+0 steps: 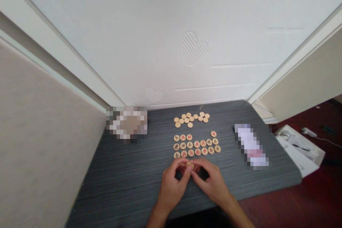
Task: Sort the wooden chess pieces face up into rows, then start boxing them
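Observation:
Between the fingertips of my left hand (174, 181) and my right hand (211, 180) is a round wooden Chinese chess piece (190, 165), held near the front of the table. Both hands are closed in a pinch on it. Just beyond them, several Chinese chess pieces (197, 152) lie face up in rows, with red or black characters. The back row has a gap between its left group and a lone piece (213, 134) at the right. Farther back, several pieces (186, 120) with no visible markings form a loose cluster.
The dark wood-grain table (120, 178) meets a white panel (160, 42) with heart reliefs. A blurred-out object (128, 123) stands at the back left, and another blurred flat item (251, 146) lies on the right. An open white box (304, 146) sits beyond the right edge.

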Demonstrator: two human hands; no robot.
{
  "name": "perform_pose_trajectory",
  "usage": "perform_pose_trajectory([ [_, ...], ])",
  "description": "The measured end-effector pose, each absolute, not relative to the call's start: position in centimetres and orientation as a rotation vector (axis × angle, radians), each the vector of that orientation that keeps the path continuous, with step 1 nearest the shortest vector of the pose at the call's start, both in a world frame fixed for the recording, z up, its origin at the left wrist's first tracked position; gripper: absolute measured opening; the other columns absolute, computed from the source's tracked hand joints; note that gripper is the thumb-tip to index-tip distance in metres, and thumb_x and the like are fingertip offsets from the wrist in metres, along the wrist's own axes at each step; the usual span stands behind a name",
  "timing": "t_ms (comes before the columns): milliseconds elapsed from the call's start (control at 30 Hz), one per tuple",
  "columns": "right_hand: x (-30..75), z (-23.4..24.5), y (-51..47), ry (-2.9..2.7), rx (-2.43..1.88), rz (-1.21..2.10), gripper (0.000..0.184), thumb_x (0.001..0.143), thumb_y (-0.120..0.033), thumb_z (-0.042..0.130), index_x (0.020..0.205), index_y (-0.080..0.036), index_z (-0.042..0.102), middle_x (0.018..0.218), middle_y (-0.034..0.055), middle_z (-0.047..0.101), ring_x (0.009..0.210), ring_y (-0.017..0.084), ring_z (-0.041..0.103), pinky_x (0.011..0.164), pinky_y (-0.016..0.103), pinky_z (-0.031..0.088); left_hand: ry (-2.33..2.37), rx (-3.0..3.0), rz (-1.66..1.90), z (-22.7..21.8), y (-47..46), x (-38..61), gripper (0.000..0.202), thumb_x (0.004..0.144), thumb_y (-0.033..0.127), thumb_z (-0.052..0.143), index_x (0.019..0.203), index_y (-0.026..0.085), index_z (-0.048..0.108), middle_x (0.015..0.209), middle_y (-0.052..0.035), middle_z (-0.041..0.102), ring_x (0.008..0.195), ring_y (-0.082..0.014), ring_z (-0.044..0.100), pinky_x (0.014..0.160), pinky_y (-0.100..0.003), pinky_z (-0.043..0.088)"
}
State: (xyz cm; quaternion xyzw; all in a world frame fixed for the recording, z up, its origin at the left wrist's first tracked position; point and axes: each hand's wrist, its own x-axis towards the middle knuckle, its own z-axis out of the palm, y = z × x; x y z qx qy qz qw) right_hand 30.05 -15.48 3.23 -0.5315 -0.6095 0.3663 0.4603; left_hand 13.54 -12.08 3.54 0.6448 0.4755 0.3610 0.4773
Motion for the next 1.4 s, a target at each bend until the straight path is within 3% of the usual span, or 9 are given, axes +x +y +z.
perform_pose_trajectory([
  [267,30.0,2.8,-15.7,-1.593,-1.285,0.807,0.02,0.09,-0.02,0.063,0.108,-0.025,0.066,0.093,0.0025,0.069,0.084,0.016,0.064,0.077,0.026,0.054,1.152,1.584,0.85,3.9,-12.1,13.7,0.012,0.092,0.032,0.062,0.098,0.022,0.066,0.087,-0.0011,0.076,0.081,-0.0168,0.073,0.077,-0.026,0.057],
  [467,29.9,3.5,-15.5,-1.632,-1.223,0.767,0.034,0.094,-0.019,0.057,0.127,-0.027,0.062,0.107,0.0066,0.07,0.096,0.019,0.066,0.088,0.033,0.056,1.149,1.569,0.864,4.2,-12.1,13.6,0.018,0.094,0.033,0.059,0.106,0.021,0.066,0.098,-0.0049,0.077,0.087,-0.0191,0.074,0.082,-0.029,0.058],
  [633,29.9,4.1,-15.7,-1.569,-1.271,0.763,0.02,0.095,-0.022,0.057,0.111,-0.025,0.068,0.097,0.006,0.071,0.09,0.019,0.066,0.081,0.031,0.056,1.138,1.592,0.858,4.0,-12.3,13.5,0.019,0.096,0.033,0.057,0.107,0.023,0.067,0.104,-0.0059,0.076,0.093,-0.0197,0.073,0.086,-0.031,0.058],
  [733,30.3,4.3,-15.7,-1.513,-1.327,0.729,0.016,0.097,-0.026,0.055,0.101,-0.024,0.071,0.094,0.0063,0.072,0.088,0.019,0.067,0.081,0.032,0.056,1.15,1.572,0.868,4.0,-12.3,13.4,0.022,0.096,0.035,0.055,0.109,0.022,0.067,0.098,-0.0061,0.075,0.086,-0.0191,0.072,0.083,-0.032,0.059],
  [933,33.3,6.7,-12.3,-1.552,-1.43,0.628,0.017,0.096,-0.032,0.058,0.101,-0.025,0.072,0.1,0.0064,0.073,0.087,0.02,0.067,0.079,0.032,0.055,1.298,1.681,0.925,5.6,-8.8,11.6,0.024,0.094,0.038,0.057,0.109,0.022,0.067,0.093,-0.0035,0.076,0.08,-0.0172,0.071,0.078,-0.028,0.056],
  [1133,36.0,8.9,-5.1,-1.771,-1.455,0.791,0.015,0.093,-0.031,0.06,0.098,-0.022,0.071,0.09,0.0021,0.074,0.079,0.015,0.068,0.074,0.027,0.053,1.417,1.875,0.777,6.0,-2.4,10.2,0.027,0.095,0.042,0.052,0.108,0.023,0.067,0.079,0.0,0.074,0.071,-0.0167,0.068,0.066,-0.026,0.05],
  [1400,36.7,7.0,-1.3,-1.865,-1.545,0.885,0.007,0.085,-0.021,0.065,0.084,-0.021,0.072,0.076,-0.0008,0.073,0.069,0.013,0.067,0.065,0.023,0.05,1.288,2.073,0.564,6.0,1.5,11.3,0.026,0.09,0.043,0.058,0.098,0.024,0.072,0.071,0.0003,0.07,0.064,-0.0163,0.062,0.059,-0.025,0.042],
])
